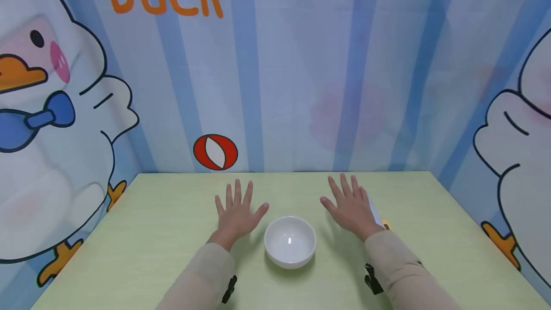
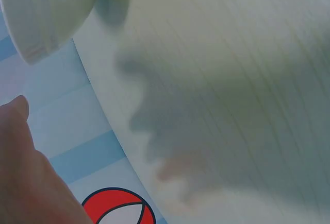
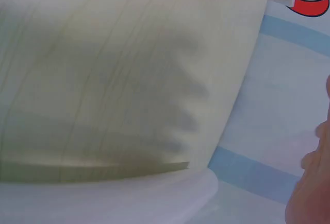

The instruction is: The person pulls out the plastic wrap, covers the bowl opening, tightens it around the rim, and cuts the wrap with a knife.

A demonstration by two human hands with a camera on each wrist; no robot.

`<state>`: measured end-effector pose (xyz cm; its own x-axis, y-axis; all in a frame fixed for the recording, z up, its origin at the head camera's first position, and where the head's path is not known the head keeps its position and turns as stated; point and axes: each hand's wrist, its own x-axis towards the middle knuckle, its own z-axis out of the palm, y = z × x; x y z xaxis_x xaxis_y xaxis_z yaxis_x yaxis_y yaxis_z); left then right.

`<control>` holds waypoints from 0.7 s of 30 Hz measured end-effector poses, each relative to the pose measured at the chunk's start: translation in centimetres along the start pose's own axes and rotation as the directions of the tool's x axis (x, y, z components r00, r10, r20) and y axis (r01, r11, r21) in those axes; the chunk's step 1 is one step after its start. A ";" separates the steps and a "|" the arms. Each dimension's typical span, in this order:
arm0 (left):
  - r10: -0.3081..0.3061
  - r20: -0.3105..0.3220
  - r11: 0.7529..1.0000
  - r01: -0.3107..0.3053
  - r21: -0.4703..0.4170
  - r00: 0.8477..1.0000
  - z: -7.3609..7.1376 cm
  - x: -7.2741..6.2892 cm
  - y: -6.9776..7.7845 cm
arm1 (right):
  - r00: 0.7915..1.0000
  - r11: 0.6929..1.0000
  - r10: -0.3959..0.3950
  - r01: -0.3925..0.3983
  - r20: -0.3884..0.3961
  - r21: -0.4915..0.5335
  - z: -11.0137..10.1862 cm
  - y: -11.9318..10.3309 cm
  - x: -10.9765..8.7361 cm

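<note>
A white bowl [image 1: 290, 255] stands upright on the pale green table between the two hands, and only its glossy inside shows, with nothing in it. To its left, my left hand [image 1: 236, 216] is spread palm down above the table, fingers straight and holding nothing. My right hand [image 1: 353, 209] hovers likewise to the bowl's right, fingers extended. Beside and partly behind the right hand lies a pale, long object [image 1: 375, 212], mostly hidden by hand and sleeve. The right wrist view shows a smooth white rounded edge [image 3: 113, 203] close to that hand.
A small yellow and dark piece [image 1: 386, 225] peeks out by the right cuff. The table [image 1: 172, 204] ends at a blue striped curtain [image 1: 292, 85] with printed ducks and a red ball. Black straps [image 1: 372, 279] hang at the sleeves.
</note>
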<state>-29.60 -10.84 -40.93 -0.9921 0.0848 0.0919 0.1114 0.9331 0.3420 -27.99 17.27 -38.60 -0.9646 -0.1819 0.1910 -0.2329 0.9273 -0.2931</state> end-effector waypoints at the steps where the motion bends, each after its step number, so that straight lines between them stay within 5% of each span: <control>1: 0.008 -0.005 1.000 -0.008 -0.006 1.000 0.1 0.0 0.0 | 1.000 1.000 -0.002 0.002 -0.006 -0.008 -0.2 0.1 -0.2; 5: 0.043 -0.101 0.997 -0.048 -0.052 0.994 0.0 -0.2 -0.1 | 0.999 0.999 0.026 -0.028 -0.039 -0.032 -1.8 1.0 -1.6; 9: 0.066 -0.191 0.987 -0.092 -0.132 0.979 -0.6 -0.8 -0.3 | 0.995 0.995 0.100 -0.100 0.028 -0.006 -3.6 2.7 -3.4; 13: 0.062 -0.166 0.974 -0.096 -0.204 0.984 -1.2 -1.2 -0.5 | 0.978 0.988 0.152 -0.155 0.143 0.004 -4.8 4.9 -5.4; 17: 0.063 -0.137 0.965 -0.096 -0.245 0.989 -1.3 -1.4 -0.8 | 0.943 0.974 0.213 -0.226 0.255 0.023 -4.9 6.8 -7.4; 21: 0.081 -0.122 0.959 -0.111 -0.262 0.989 -1.2 -1.5 -1.1 | 0.883 0.939 0.285 -0.336 0.373 0.077 -4.3 8.2 -9.4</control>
<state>-28.14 -12.41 -40.33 -0.9654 0.1168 0.2330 0.2318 0.7934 0.5628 -20.31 28.01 -38.79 -0.9642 -0.0181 -0.2646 0.0958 0.9064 -0.4113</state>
